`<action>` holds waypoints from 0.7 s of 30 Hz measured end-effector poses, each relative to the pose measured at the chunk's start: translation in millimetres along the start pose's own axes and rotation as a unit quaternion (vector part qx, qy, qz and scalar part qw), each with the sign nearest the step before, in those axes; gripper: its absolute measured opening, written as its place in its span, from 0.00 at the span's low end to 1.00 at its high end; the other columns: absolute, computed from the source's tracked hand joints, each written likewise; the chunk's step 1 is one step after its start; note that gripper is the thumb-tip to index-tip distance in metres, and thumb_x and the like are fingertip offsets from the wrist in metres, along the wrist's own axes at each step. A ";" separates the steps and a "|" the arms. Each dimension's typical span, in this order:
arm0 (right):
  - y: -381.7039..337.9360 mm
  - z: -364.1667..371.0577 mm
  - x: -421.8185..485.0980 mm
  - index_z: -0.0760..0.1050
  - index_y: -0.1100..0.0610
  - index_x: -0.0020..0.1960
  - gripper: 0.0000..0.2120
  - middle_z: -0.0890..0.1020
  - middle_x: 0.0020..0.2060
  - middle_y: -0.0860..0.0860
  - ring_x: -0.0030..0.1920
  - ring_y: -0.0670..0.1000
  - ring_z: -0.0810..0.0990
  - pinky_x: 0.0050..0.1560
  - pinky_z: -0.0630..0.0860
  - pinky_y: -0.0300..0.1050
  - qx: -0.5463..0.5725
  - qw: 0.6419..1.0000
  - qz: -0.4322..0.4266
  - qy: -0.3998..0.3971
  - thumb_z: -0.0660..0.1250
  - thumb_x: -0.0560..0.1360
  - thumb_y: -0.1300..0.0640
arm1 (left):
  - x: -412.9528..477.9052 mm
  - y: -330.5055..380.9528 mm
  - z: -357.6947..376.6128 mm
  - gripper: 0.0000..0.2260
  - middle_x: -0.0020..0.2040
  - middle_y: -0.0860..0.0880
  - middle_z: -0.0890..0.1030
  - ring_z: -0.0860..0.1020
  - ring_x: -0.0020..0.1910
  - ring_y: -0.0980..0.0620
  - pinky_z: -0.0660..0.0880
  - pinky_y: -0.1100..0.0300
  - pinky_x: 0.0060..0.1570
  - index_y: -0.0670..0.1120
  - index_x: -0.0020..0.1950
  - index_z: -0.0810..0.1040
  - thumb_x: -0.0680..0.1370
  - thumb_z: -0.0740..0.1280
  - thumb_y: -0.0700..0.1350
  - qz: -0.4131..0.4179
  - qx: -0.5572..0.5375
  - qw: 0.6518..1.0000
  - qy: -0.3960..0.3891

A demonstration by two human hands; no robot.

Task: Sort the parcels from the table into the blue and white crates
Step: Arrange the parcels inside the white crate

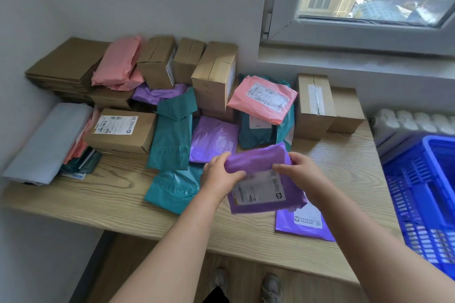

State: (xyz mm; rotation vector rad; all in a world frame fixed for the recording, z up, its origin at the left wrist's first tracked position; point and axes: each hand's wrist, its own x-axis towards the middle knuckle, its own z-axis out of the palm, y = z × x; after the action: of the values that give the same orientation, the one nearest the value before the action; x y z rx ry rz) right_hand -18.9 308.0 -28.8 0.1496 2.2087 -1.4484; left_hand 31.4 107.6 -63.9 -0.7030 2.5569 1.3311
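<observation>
A purple mailer parcel [261,179] with a white label facing me is held just above the wooden table [110,194]. My left hand [219,174] grips its left edge and my right hand [299,170] grips its right edge. Another purple mailer [305,224] lies flat beneath it near the table's front. The blue crate [418,192] stands at the right, beyond the table's end. No white crate is in view.
Many parcels crowd the back of the table: brown boxes [214,74], pink mailers [263,98], teal mailers [172,135], a purple mailer [214,138], flat cardboard sheets [64,66] and a grey roll [46,140]. A window and radiator [416,120] are at the right.
</observation>
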 end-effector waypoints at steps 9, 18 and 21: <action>9.3 -4.4 0.0 0.75 0.64 0.64 0.16 0.83 0.58 0.59 0.58 0.57 0.82 0.52 0.83 0.50 0.477 0.872 0.080 -0.076 0.61 0.77 0.69 | -2.0 8.9 11.0 0.27 0.62 0.45 0.80 0.79 0.58 0.46 0.76 0.51 0.60 0.42 0.72 0.70 0.79 0.68 0.56 -0.156 -0.334 0.925 -0.096; 23.4 -13.7 0.3 0.77 0.61 0.63 0.20 0.85 0.51 0.54 0.50 0.52 0.83 0.51 0.79 0.46 0.313 0.948 0.044 -0.021 0.73 0.74 0.54 | 5.8 23.2 0.8 0.06 0.40 0.49 0.86 0.84 0.38 0.53 0.83 0.58 0.39 0.47 0.51 0.80 0.78 0.68 0.36 -0.122 -0.512 0.845 -0.094; 21.0 -21.5 1.2 0.80 0.51 0.60 0.29 0.84 0.57 0.53 0.59 0.57 0.81 0.62 0.74 0.57 0.253 0.967 0.021 -0.012 0.78 0.63 0.38 | 2.6 23.5 -2.9 0.07 0.44 0.47 0.86 0.84 0.40 0.51 0.82 0.55 0.43 0.46 0.53 0.81 0.77 0.69 0.37 -0.111 -0.483 0.861 -0.119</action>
State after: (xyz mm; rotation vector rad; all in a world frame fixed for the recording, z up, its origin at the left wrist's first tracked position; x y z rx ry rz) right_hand -19.9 335.8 -40.0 0.3440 1.7588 -1.9479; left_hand 17.9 115.9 -46.0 -0.8417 1.4273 2.3986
